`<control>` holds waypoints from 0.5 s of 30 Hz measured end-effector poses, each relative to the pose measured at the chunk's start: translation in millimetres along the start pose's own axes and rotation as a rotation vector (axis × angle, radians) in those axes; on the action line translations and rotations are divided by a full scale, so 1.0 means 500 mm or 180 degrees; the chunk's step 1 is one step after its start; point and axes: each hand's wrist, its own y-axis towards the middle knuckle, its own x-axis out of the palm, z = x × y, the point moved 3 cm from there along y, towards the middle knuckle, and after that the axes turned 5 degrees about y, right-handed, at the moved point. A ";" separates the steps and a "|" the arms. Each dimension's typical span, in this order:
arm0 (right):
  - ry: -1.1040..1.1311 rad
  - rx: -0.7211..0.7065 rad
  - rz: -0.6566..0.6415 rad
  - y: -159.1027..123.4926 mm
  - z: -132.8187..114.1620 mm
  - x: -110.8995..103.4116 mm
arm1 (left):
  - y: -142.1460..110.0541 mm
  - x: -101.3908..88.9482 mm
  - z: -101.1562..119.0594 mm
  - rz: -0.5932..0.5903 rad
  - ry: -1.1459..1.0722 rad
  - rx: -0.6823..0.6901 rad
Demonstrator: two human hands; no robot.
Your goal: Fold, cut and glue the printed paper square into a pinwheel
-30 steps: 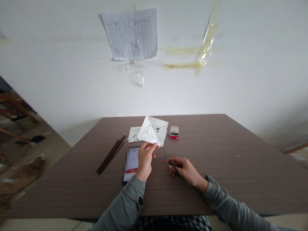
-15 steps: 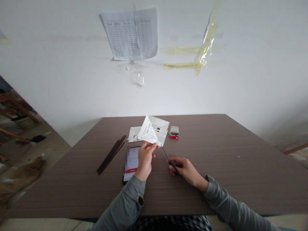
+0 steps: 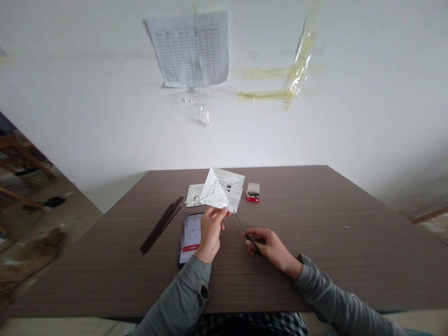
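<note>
My left hand (image 3: 211, 233) pinches the lower edge of a folded sheet of printed paper (image 3: 228, 186), held up above the table. One flap of the sheet is folded over into a white triangle. In my right hand (image 3: 271, 247) are black-handled scissors (image 3: 241, 223), their thin metal blades pointing up and left. The tips meet the paper's lower right corner, beside my left fingertips. How far the blades are apart is too small to tell. Behind the held sheet lies more printed paper (image 3: 194, 195), partly covered by it.
A phone (image 3: 191, 233) with a timer on its screen lies left of my left hand, partly hidden. Several dark thin sticks (image 3: 161, 226) lie farther left. A small red and white box (image 3: 253, 192), open at the front, stands on the brown table (image 3: 336, 233) near the wall.
The paper tilts and shifts very slightly between frames. Both hands keep their grip and hardly move.
</note>
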 end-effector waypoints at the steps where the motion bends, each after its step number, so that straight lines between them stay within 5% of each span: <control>1: -0.0004 -0.0006 0.0002 0.000 0.000 0.000 | -0.001 0.000 0.001 -0.0004 0.0000 -0.0006; 15: -0.0013 -0.0033 0.0028 0.001 0.000 0.001 | -0.001 0.000 0.010 -0.0051 0.0008 -0.0154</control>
